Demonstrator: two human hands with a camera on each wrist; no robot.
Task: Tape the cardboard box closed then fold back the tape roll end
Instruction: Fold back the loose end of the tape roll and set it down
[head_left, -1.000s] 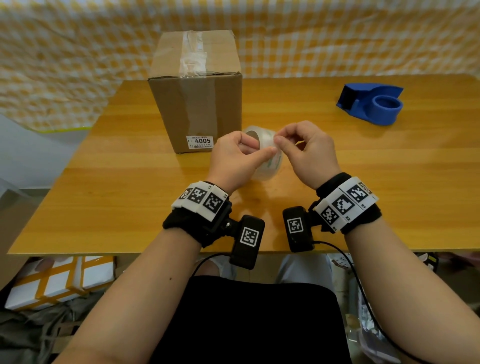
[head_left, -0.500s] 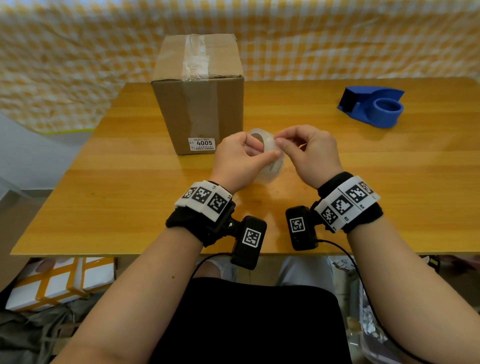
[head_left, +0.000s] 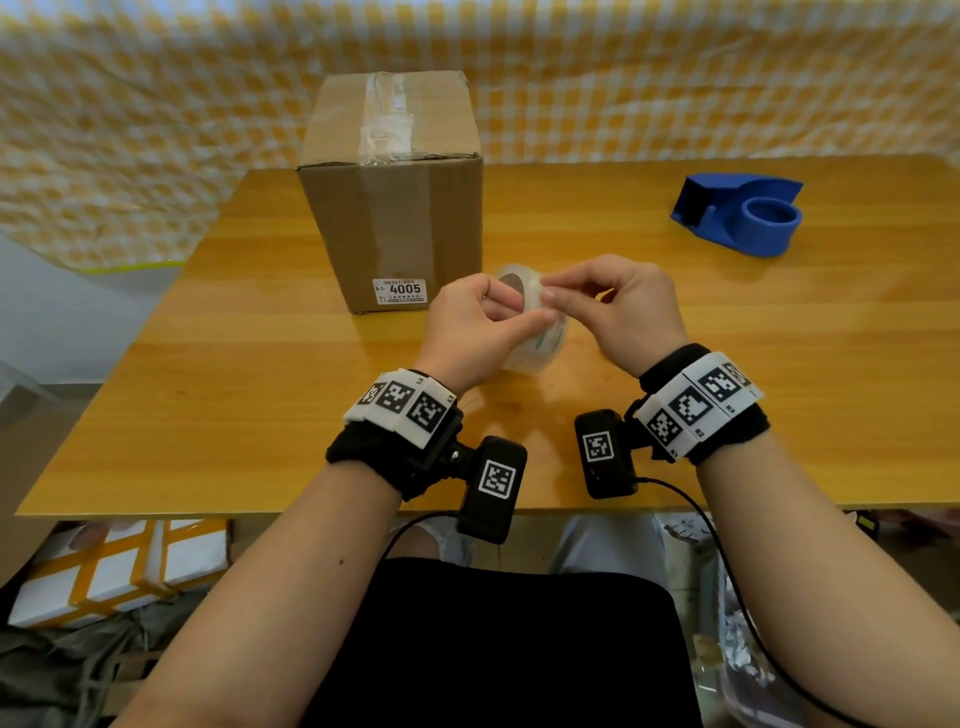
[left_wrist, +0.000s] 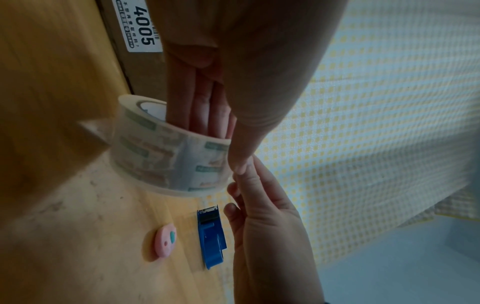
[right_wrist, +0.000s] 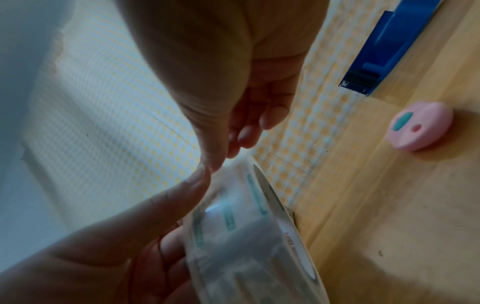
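Tape roll (head_left: 535, 332), clear with green print, sits mid-frame in the head view, held just above the surface (head_left: 260, 389), right of the box's lower corner. Left hand (head_left: 470, 332) grips it: fingers (left_wrist: 200, 107) pushed through the core, thumb (left_wrist: 241, 160) lying across the outer face. Right hand (head_left: 618, 306) comes in from the right, thumb and index tip pinched at the roll's top edge, touching the left thumb tip. Whether a loose tape end sits inside that pinch: can't tell, too blurred. Remaining right fingers curled, not on the roll.

Cardboard box (head_left: 395, 208) stands upright, upper centre of frame, just behind and left of the roll, not touching the hands. Clear tape strip (head_left: 387, 119) runs along its top seam, wrinkled near the front edge, and down the front face. White label (head_left: 400, 291) reading 4005 at the bottom of the front face.

Blue tape dispenser (head_left: 743, 213) in the upper right of frame, well apart from the hands, serrated blade visible in the left wrist view. Small pink oval object (left_wrist: 166, 240) lies just beside the dispenser; hidden in the head view. Yellow-checked cloth (head_left: 675, 78) hangs behind.
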